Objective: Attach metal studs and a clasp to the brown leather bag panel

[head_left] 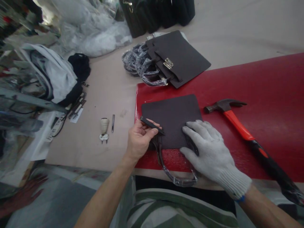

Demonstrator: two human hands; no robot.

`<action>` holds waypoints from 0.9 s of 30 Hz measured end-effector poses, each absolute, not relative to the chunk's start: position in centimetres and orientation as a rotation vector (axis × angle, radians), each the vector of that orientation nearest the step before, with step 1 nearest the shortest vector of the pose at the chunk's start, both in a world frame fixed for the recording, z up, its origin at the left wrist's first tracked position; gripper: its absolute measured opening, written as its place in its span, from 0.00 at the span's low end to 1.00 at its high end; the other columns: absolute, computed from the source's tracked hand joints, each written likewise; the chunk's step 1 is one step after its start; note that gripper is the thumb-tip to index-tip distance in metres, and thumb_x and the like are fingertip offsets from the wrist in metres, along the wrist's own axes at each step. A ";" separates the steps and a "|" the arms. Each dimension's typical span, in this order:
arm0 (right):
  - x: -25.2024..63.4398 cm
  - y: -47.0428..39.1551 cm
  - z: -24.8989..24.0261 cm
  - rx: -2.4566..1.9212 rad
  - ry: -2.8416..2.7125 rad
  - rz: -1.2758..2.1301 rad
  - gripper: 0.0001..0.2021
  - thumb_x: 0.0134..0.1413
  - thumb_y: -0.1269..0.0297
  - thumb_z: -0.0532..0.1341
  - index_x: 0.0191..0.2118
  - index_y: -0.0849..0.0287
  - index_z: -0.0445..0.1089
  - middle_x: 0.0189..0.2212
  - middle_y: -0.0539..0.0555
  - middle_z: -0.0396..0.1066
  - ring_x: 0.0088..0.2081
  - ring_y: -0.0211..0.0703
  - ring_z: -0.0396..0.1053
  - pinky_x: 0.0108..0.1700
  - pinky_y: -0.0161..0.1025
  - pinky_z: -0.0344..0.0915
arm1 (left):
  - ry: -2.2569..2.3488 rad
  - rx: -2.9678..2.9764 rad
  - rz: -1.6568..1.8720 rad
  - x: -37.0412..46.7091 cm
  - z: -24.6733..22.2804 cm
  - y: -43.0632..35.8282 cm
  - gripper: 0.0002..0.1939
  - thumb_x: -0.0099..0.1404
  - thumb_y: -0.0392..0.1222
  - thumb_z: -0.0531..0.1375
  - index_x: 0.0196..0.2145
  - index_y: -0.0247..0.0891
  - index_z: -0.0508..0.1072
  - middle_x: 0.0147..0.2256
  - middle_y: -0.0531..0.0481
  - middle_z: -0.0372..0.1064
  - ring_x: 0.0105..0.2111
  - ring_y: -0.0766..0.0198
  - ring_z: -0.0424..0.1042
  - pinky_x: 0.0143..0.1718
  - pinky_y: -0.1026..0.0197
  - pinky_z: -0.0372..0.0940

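The bare left hand (139, 137) pinches a narrow dark strap (152, 124) at the nine o'clock edge of the dark leather bag panel (171, 117), which the gloved right hand (209, 152) presses flat, fingers spread, on the red mat (261, 95). The strap could slip askew if that pinch loosens, and the plastic-wrapped handle (175, 177) dangling at six o'clock might drag the panel off. At three o'clock, the claw hammer (237, 123) overhangs the table edge and could tip if nudged.

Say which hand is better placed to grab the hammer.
Right hand, probably: the gloved one rests on the dark textured leather panel, nearest the red-handled claw hammer. Left hand pinches a dark strap.
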State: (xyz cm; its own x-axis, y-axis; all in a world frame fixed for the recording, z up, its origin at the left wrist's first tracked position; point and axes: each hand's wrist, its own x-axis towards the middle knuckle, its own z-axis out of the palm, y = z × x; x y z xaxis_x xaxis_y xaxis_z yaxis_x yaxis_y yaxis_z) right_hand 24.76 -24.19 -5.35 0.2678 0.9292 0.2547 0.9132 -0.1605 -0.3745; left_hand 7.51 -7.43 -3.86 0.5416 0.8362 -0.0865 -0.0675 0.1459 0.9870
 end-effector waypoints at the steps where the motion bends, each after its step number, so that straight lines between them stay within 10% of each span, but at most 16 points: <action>1: 24.8 -24.1 -5.3 -2.089 -1.661 0.052 0.25 0.57 0.58 0.63 0.59 0.64 0.70 0.62 0.64 0.65 0.64 0.68 0.59 0.65 0.66 0.58 | 0.762 1.316 0.757 7.6 -4.0 -7.8 0.17 0.58 0.41 0.72 0.40 0.36 0.70 0.38 0.48 0.79 0.38 0.59 0.81 0.46 0.56 0.77; 16: 24.9 -24.4 -5.1 -2.012 -1.500 0.102 0.24 0.59 0.57 0.62 0.58 0.62 0.70 0.61 0.65 0.66 0.63 0.67 0.62 0.63 0.65 0.62 | 0.711 1.475 0.736 7.2 -5.2 -9.2 0.14 0.67 0.45 0.66 0.43 0.38 0.66 0.41 0.46 0.78 0.42 0.58 0.80 0.50 0.54 0.75; 27: 19.3 -33.0 -3.8 -1.829 -0.373 0.410 0.19 0.66 0.56 0.60 0.59 0.54 0.68 0.53 0.61 0.74 0.54 0.60 0.74 0.60 0.63 0.70 | 0.739 1.370 0.648 4.3 -4.6 -13.2 0.11 0.65 0.39 0.65 0.42 0.37 0.67 0.41 0.46 0.78 0.42 0.59 0.80 0.50 0.56 0.74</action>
